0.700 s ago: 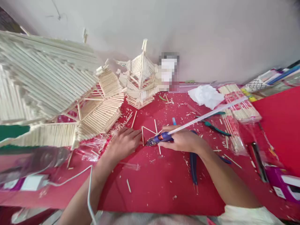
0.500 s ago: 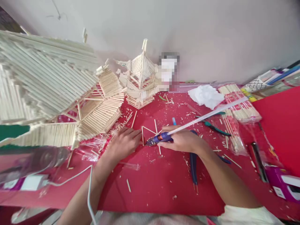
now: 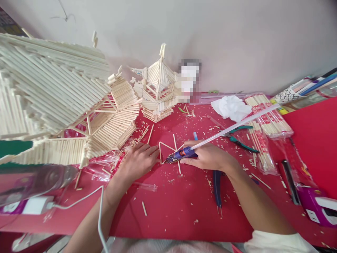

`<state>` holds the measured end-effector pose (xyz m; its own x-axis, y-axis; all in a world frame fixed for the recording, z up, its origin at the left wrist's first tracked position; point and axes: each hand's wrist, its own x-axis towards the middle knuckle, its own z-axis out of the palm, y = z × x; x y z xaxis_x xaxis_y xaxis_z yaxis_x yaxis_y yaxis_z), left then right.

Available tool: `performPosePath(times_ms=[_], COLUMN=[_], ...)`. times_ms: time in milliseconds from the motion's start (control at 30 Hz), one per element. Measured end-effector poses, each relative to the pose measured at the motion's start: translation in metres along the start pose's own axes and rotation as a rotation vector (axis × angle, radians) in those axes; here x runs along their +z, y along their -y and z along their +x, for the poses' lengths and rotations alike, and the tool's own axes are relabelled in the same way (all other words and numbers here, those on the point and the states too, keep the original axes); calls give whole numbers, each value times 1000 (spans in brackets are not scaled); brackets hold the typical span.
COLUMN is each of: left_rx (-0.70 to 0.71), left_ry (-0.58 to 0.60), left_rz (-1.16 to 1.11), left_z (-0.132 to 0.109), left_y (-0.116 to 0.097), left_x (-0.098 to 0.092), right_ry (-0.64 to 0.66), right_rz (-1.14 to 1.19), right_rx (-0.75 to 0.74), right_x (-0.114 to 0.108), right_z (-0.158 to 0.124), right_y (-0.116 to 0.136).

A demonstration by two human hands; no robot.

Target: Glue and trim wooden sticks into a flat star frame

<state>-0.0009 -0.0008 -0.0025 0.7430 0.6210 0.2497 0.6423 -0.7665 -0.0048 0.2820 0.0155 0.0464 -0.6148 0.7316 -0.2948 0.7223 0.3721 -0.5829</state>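
Note:
My right hand [image 3: 207,154] is closed around a blue hot glue gun [image 3: 181,154]. A long translucent glue stick [image 3: 234,127] runs out of its back, up to the right. The gun's nozzle points left, at the lower end of the left stick of a small frame of thin wooden sticks [image 3: 168,145] on the red tabletop. From the other side, my left hand [image 3: 140,159] has its fingertips bent against that left stick, steadying it; its thumb is mostly hidden. Part of the frame is covered by the glue gun.
Left stands a large stick-built roofed model [image 3: 60,88], with a smaller stick tower [image 3: 159,88] behind. Blue-handled pliers [image 3: 217,189] lie by my right forearm. Green-handled pliers [image 3: 237,138], tissue [image 3: 231,108] and packed sticks [image 3: 271,117] lie right. A white cable [image 3: 99,211] crosses my left forearm.
The glue gun has shifted slightly to the right with my right hand, its nozzle staying near the stick's lower end. My left hand has barely moved.

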Motion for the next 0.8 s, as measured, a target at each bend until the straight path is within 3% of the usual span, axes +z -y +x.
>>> performPosePath(times_ms=[800], left_rx=[-10], left_ry=[-1], left_rz=[1], left_z=[0], left_y=[-3], left_x=[-2], right_ry=[-31], right_rz=[-14], right_rx=[4], right_x=[3], right_z=[1], right_y=[-1])
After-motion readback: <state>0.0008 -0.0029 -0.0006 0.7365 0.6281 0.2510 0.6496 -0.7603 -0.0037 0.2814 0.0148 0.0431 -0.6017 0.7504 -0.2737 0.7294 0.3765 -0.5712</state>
